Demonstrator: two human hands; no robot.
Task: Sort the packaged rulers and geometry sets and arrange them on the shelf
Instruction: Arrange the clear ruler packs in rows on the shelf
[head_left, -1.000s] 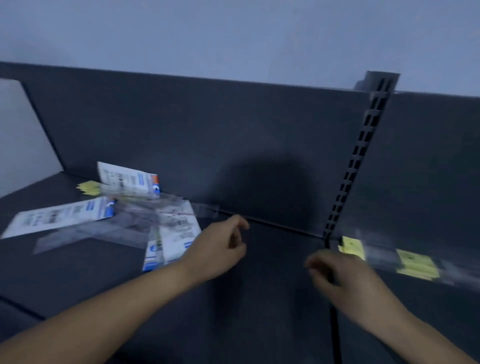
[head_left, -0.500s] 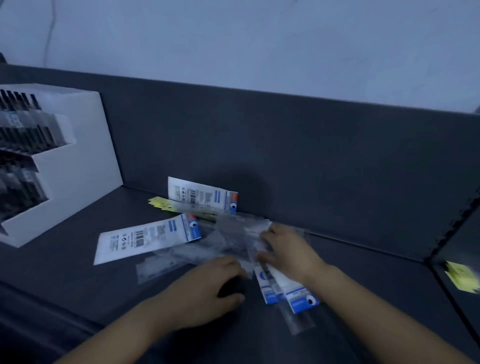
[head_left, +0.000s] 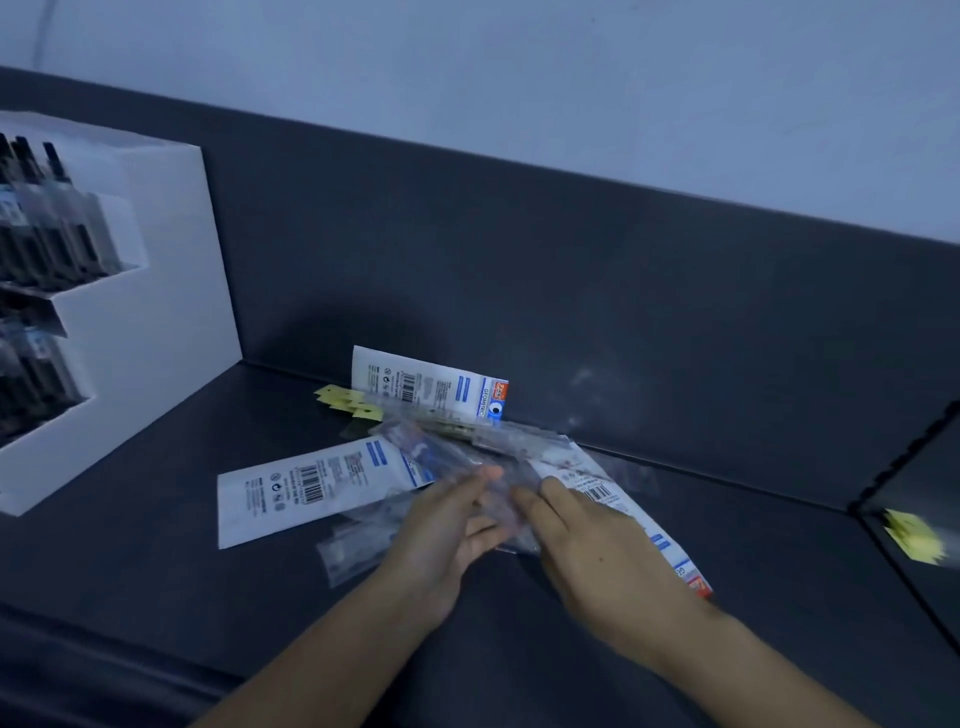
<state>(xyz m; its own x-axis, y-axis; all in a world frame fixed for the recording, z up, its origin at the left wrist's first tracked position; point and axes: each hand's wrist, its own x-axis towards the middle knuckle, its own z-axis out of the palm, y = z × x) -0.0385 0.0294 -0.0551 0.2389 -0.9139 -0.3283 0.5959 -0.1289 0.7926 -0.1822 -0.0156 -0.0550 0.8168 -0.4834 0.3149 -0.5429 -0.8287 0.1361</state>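
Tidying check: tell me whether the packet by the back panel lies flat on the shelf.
No, the packet stands on its long edge, leaning against the back panel.

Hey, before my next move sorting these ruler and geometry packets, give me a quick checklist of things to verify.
1. Both hands at the pile: ok. The left hand and right hand are on the clear packets.
2. Firm hold on one packet: cannot tell, blur hides it.
3. Packets sorted: not ok. The clear packets lie crosswise over the flat white packet.
4. Leaning white packet supported: ok, it rests against the back panel.
5. Room to arrange: ok, bare shelf shows right of the pile.
6. Yellow tags tidy: not ok, they are scattered.
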